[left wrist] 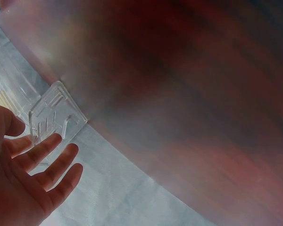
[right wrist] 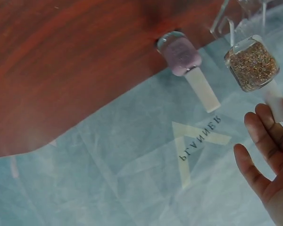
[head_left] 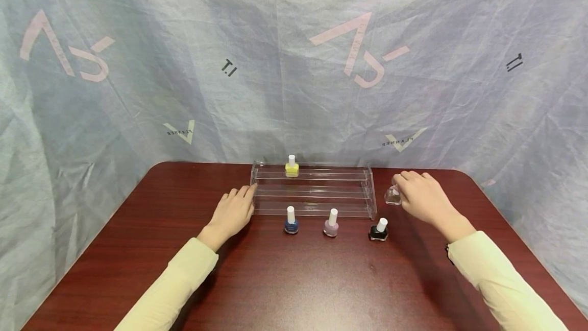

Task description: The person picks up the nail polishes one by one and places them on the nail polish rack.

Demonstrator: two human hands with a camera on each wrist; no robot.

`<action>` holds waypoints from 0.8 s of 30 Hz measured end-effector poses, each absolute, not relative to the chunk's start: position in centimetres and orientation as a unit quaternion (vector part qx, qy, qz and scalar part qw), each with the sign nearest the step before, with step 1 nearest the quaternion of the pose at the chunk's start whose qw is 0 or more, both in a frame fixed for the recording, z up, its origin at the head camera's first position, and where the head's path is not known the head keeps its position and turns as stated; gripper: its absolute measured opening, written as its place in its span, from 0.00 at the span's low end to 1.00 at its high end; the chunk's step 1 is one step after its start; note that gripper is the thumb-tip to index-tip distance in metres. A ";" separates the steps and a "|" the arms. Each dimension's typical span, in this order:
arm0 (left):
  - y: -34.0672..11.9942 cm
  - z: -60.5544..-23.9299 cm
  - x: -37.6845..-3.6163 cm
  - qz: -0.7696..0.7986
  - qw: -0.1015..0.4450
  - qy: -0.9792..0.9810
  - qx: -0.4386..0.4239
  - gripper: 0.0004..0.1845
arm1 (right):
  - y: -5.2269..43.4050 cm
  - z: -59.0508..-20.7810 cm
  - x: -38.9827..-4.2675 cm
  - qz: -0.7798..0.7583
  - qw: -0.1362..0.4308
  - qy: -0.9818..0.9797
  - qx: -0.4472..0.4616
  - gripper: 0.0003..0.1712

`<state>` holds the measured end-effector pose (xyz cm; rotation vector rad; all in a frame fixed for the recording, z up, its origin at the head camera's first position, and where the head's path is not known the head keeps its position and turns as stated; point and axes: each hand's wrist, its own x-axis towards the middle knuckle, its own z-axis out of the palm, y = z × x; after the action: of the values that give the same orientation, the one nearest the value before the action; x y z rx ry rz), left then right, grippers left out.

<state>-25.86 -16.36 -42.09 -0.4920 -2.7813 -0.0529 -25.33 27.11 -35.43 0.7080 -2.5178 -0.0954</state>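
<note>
left hand (head_left: 233, 212): flat, fingers touching clear rack (head_left: 312, 190) | right hand (head_left: 422, 195): pinching glitter bottle (right wrist: 253, 64)

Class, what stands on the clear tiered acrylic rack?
Only a yellow nail polish bottle shows on the clear tiered acrylic rack, upper step. The left hand covers its left end.

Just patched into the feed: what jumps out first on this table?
A clear acrylic tiered rack stands at the far middle of the dark red wooden table, with one yellow white-capped polish bottle on its top step. Blue, mauve and black bottles stand before it. The right hand grips a glitter-filled clear bottle by its cap beside the rack; the left hand touches the rack's left end.
</note>
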 end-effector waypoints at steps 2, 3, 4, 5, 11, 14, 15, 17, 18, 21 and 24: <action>-16.3 -42.1 -25.9 -0.017 0.157 -0.972 -0.173 0.26 | 26.9 -35.0 -25.5 -0.032 0.264 -0.927 0.264 0.04; -16.3 -42.1 -25.9 -0.015 0.157 -0.972 -0.173 0.26 | 26.7 -34.9 -25.6 -0.031 0.266 -0.926 0.265 0.04; -16.3 -42.0 -25.8 -0.014 0.158 -0.972 -0.173 0.26 | 26.6 -34.7 -25.7 -0.031 0.267 -0.926 0.266 0.04; -16.3 -42.0 -25.8 -0.013 0.157 -0.972 -0.173 0.26 | 26.4 -34.6 -25.7 -0.032 0.267 -0.925 0.267 0.04; -16.3 -42.0 -25.7 -0.009 0.156 -0.972 -0.174 0.26 | 25.4 -33.9 -26.2 -0.039 0.262 -0.924 0.274 0.04; -16.3 -41.9 -25.7 -0.011 0.155 -0.972 -0.174 0.26 | 24.9 -33.7 -26.4 -0.038 0.265 -0.923 0.278 0.04; -16.3 -41.9 -25.7 -0.012 0.154 -0.973 -0.174 0.26 | 24.7 -33.6 -26.5 -0.039 0.266 -0.922 0.279 0.05; -16.4 -41.9 -25.7 -0.013 0.152 -0.973 -0.172 0.26 | 24.4 -33.6 -26.7 -0.039 0.268 -0.920 0.283 0.05; -16.4 -41.9 -25.7 -0.013 0.152 -0.973 -0.172 0.26 | 24.3 -33.5 -26.8 -0.038 0.269 -0.920 0.284 0.05; -16.4 -42.0 -25.7 -0.015 0.153 -0.973 -0.173 0.26 | 23.9 -33.4 -27.1 -0.040 0.272 -0.918 0.288 0.06; -16.3 -42.0 -25.8 -0.017 0.155 -0.972 -0.175 0.26 | 23.5 -33.2 -27.3 -0.039 0.273 -0.916 0.291 0.06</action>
<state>-25.76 -16.34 -41.96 -0.5011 -2.7853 -0.0479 -27.34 23.45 -33.21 0.7822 -2.4655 -0.1038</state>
